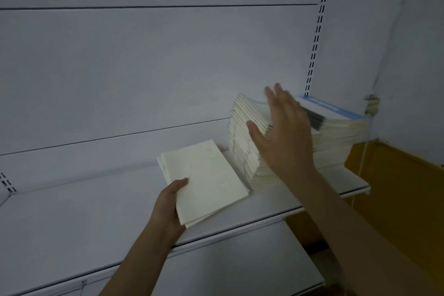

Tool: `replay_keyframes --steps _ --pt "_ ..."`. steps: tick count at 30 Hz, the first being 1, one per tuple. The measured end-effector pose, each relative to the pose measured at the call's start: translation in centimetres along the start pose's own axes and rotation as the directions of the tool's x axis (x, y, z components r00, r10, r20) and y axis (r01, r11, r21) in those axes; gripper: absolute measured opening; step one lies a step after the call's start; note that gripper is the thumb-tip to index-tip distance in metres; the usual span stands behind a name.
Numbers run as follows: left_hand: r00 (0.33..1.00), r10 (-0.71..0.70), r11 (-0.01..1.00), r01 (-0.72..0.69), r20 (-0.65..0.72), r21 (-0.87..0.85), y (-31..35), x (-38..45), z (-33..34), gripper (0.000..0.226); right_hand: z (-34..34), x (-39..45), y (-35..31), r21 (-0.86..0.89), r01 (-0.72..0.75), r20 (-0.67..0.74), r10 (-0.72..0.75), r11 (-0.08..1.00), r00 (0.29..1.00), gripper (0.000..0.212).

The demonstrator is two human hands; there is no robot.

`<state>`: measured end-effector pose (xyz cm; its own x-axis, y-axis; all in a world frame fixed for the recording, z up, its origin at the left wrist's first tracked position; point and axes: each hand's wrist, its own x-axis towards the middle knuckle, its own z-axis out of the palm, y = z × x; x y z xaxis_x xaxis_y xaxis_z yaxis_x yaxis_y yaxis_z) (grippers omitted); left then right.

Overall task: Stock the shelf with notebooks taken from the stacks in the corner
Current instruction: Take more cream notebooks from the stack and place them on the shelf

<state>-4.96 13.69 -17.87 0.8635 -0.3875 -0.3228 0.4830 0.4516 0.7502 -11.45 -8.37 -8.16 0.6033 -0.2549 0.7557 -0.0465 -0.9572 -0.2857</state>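
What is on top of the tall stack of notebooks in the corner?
The right hand hangs open in front of the tall stack, hiding part of its top. A blue-edged booklet tops the pile beside it. Whether the hand touches the stack cannot be told.

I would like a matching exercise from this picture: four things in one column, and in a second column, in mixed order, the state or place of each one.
Column one:
1. left hand
2. right hand
3. blue-topped stack
4. shelf

Column two:
A. open, fingers spread in front of the tall cream stack
B. white, bears the stacks
C. grips a small bundle of cream notebooks
D. at the far right end of the shelf, next to the slotted upright

Pairs: 1-C, 2-A, 3-D, 4-B
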Motion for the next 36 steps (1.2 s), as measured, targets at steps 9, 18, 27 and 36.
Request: replay_keyframes --steps 9,18,27,36 --pt "0.999 0.013 0.999 -0.011 0.030 -0.051 0.2 -0.2 0.3 0.030 1.1 -1.4 -0.2 0.096 -0.158 0.000 0.159 0.983 0.987 0.051" --pt "0.994 0.033 0.994 -0.021 0.106 -0.112 0.1 -0.1 0.6 0.074 2.7 -6.6 -6.4 0.041 0.303 0.069 -0.305 0.952 0.950 0.058" --pt "0.992 0.022 0.996 -0.012 0.124 -0.085 0.4 -1.5 0.3 0.043 5.3 -8.2 -7.8 0.147 0.199 0.291 -0.234 0.969 0.927 0.052" --pt "0.989 0.088 0.964 -0.115 0.123 0.240 3.1 -6.1 -2.7 0.051 5.3 -2.2 -8.3 0.556 -0.639 0.704 0.108 0.531 0.702 0.051"
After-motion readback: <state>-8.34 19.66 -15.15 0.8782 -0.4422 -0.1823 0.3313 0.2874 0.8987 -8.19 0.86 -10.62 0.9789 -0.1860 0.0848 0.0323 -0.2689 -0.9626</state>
